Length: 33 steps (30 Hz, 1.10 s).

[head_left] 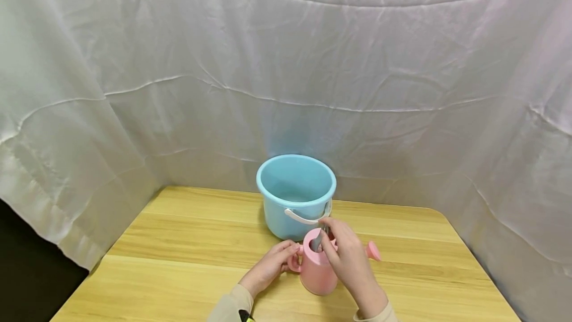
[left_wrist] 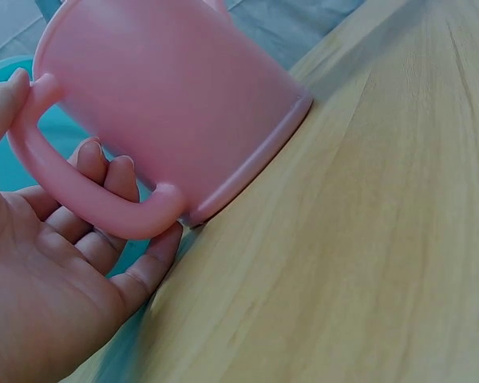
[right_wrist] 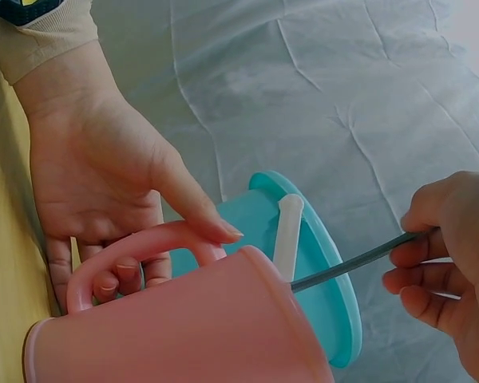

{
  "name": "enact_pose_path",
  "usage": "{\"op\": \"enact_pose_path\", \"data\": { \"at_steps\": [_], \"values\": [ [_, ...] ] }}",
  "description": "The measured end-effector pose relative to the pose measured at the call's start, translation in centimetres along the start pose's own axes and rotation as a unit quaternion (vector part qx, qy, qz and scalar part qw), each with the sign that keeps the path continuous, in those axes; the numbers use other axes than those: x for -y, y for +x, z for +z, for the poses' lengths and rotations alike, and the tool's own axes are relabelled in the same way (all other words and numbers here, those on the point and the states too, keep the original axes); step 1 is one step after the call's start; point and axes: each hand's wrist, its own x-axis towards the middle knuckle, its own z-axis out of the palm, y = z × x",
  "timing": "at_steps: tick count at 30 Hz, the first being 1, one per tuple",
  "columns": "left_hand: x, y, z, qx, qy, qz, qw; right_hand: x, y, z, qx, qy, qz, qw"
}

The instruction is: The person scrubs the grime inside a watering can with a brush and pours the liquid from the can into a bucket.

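Note:
A pink watering can (head_left: 319, 277) stands upright on the table, its spout's rose (head_left: 373, 251) pointing right. My left hand (head_left: 270, 265) holds the can's handle (left_wrist: 96, 195), with the thumb on its upper end and the fingers curled around behind the loop. My right hand (head_left: 351, 258) is above the can's top opening. Its thumb and fingers pinch a thin grey strip-like piece (right_wrist: 347, 265), whose lower end goes inside the can and is hidden. What kind of thing it is, I cannot tell.
Right behind the watering can stands a light-blue bucket (head_left: 273, 215) with a white handle (head_left: 300, 219) hanging at its front. The wooden table (head_left: 187, 242) is bordered by pale grey curtains (head_left: 214, 133) at the back and sides.

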Motion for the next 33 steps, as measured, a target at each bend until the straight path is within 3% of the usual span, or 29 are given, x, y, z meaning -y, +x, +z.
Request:
{"op": "enact_pose_path", "data": {
  "at_steps": [16, 33],
  "values": [
    [0.02, -0.02, -0.03, 0.002, 0.004, -0.001, 1.0000, -0.04, -0.29, 0.65, 0.020, 0.019, 0.017, 0.999],
    [-0.21, -0.08, 0.01, 0.000, 0.000, -0.007, 1.0000, 0.26, -0.01, 0.04, -0.006, 0.015, 0.014, 1.000]
  ]
}}
